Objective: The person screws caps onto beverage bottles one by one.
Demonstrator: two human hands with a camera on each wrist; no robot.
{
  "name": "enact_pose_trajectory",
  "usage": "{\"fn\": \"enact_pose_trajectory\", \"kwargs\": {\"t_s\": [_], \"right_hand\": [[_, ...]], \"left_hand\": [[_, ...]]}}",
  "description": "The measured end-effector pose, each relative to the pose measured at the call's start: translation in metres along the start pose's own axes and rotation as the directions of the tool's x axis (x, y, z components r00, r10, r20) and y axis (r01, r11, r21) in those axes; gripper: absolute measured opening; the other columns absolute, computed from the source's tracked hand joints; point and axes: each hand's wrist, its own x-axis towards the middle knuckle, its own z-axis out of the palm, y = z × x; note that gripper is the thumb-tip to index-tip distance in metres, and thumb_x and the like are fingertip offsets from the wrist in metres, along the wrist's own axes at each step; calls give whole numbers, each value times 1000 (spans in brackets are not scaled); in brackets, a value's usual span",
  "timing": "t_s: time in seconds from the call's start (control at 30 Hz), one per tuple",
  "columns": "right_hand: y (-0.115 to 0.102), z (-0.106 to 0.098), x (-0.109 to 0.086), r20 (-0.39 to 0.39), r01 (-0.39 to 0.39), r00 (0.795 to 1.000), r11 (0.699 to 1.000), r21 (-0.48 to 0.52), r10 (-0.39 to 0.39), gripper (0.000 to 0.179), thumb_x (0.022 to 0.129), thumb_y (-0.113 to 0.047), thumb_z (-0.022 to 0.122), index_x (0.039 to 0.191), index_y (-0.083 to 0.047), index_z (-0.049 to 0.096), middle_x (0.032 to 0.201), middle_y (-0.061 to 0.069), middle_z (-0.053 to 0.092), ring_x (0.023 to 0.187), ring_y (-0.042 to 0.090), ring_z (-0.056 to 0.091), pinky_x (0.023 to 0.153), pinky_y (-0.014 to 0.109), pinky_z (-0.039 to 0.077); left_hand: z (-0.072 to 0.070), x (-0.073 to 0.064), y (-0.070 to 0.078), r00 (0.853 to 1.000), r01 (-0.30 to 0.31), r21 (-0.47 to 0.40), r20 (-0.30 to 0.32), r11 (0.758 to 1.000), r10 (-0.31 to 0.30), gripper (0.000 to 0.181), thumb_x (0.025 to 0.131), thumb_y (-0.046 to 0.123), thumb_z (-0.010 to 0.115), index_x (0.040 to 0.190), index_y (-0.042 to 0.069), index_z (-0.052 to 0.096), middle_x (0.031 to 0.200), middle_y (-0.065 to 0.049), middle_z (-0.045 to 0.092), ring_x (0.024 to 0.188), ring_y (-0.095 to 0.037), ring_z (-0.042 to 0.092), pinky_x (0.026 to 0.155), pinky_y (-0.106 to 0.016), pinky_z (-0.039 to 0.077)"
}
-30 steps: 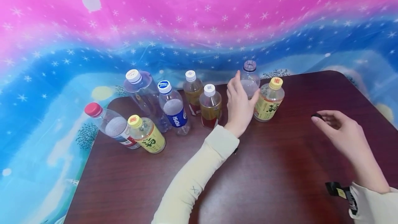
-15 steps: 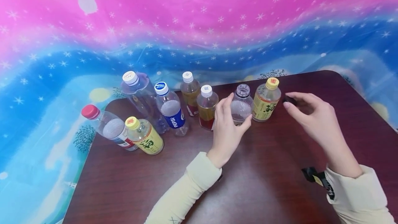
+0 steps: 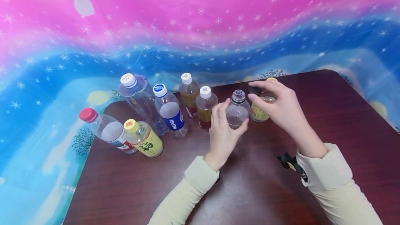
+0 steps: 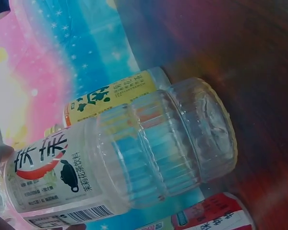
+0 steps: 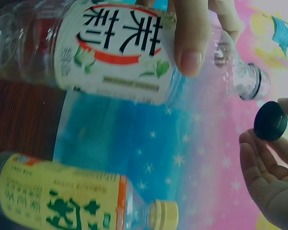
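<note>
My left hand [image 3: 222,133] grips a clear plastic bottle [image 3: 239,112] around its upper part, thumb on the right side. The bottle stands upright with a bare threaded mouth, and its white label [image 5: 117,50] with large black characters shows in the right wrist view. My right hand [image 3: 282,108] pinches a black bottle cap [image 5: 270,120] between thumb and fingers. That cap is just to the right of the mouth and apart from it. Behind the right hand is a yellow-labelled tea bottle [image 3: 259,114], partly hidden. Whether the gripped bottle touches the table is hard to tell.
Left of my hands stand two white-capped bottles with amber and red sides [image 3: 205,108], a Pepsi bottle [image 3: 173,119], a large clear bottle [image 3: 139,96], a red-capped bottle [image 3: 110,131] and another yellow-labelled bottle [image 3: 147,141]. A patterned cloth [image 3: 200,27] hangs behind the table [image 3: 250,190].
My left hand has brought the uncapped bottle nearer and slightly left. My right hand has come in from the right with the black cap, up beside the bottle's mouth.
</note>
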Motion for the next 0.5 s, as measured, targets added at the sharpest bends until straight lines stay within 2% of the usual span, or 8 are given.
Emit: {"fn": "enact_pose_trajectory", "kwargs": {"t_s": [0.17, 0.3, 0.5], "right_hand": [[-5, 11, 6, 25, 46, 999, 999, 20, -46, 30, 85, -12, 70, 115, -8, 69, 110, 11, 67, 87, -6, 50, 72, 3, 41], [-4, 17, 9, 45, 92, 995, 996, 13, -92, 30, 85, -11, 70, 115, -10, 69, 107, 9, 68, 80, -3, 51, 70, 11, 39], [-1, 21, 11, 73, 114, 990, 992, 53, -118, 31, 83, -6, 71, 113, -6, 69, 102, 10, 67, 74, -2, 52, 70, 12, 42]], "left_hand": [[1, 0, -3, 1000, -21, 27, -23, 999, 22, 74, 73, 33, 81, 132, 10, 42, 122, -10, 50, 113, -23, 54, 73, -37, 58], [0, -1, -4, 999, -24, 40, -26, 999, 25, 75, 73, 35, 81, 132, 11, 42, 122, -9, 51, 113, -23, 54, 70, -38, 57], [0, -2, -5, 1000, -18, 33, -16, 999, 19, 75, 74, 35, 81, 133, 11, 41, 123, -10, 51, 114, -22, 53, 70, -39, 57]]}}
